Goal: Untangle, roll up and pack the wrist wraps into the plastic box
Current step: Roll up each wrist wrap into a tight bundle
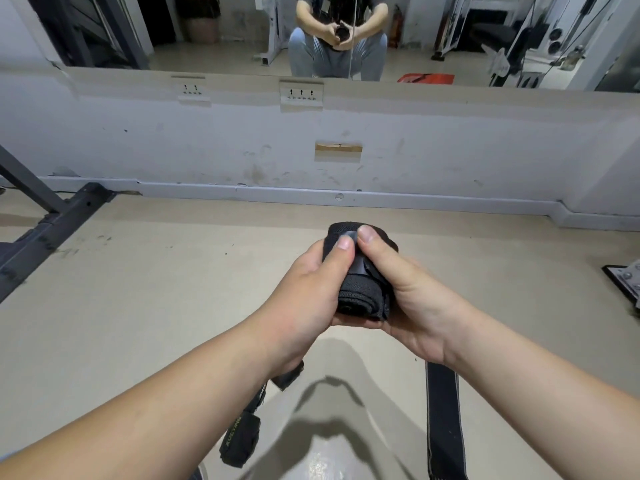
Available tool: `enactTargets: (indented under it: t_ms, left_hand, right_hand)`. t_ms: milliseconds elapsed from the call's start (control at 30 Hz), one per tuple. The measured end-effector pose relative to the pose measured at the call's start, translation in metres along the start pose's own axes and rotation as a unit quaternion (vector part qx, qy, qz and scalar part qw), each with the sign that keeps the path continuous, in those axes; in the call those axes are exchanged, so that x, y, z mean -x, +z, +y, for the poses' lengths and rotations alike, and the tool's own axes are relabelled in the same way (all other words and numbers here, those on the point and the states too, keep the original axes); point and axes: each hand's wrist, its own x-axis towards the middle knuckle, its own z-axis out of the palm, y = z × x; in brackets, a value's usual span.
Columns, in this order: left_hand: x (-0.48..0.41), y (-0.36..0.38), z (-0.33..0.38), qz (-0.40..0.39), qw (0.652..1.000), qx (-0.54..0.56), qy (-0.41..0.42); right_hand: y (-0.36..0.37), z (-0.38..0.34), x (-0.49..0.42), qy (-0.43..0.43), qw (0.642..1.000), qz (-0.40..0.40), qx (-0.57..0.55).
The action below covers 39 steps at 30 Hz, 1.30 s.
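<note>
A black wrist wrap (360,292), rolled into a tight cylinder, is held in front of me above the floor. My left hand (308,289) grips its left side with the thumb pressed on top. My right hand (408,296) grips its right side, thumb beside the left thumb on the grey closing tab. Another black wrap (445,420) lies flat and unrolled on the floor under my right forearm. A third black wrap (242,441), with lettering, lies loosely bunched on the floor under my left forearm. The plastic box is not in view.
A beige floor (138,289) runs to a scuffed white wall (450,143) with a mirror above it. A dark metal rack foot (45,233) lies at the left. A metal plate with bolts (627,282) sits at the right edge.
</note>
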Motion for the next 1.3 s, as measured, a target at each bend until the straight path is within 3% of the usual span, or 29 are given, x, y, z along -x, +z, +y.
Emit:
enactTargets:
  t_ms: [333, 533, 833, 1067, 1300]
  left_hand:
    - [0.000, 0.002, -0.002, 0.048, 0.999, -0.004, 0.005]
    - [0.001, 0.002, -0.002, 0.043, 0.999, 0.012, -0.007]
    - [-0.004, -0.002, 0.000, -0.021, 0.990, 0.110, -0.088]
    - [-0.006, -0.005, -0.002, 0.009, 0.989, 0.098, -0.109]
    - [-0.007, -0.008, -0.001, 0.048, 0.984, 0.119, -0.121]
  right_hand:
    - [0.009, 0.003, -0.003, -0.103, 0.983, 0.113, 0.099]
    - [0.007, 0.002, -0.003, -0.092, 0.980, 0.129, 0.123]
    - [0.000, -0.001, 0.001, -0.125, 0.964, 0.184, 0.146]
    - [-0.009, -0.003, 0.000, -0.164, 0.950, 0.214, 0.159]
    - [-0.011, 0.000, -0.002, -0.220, 0.917, 0.226, 0.244]
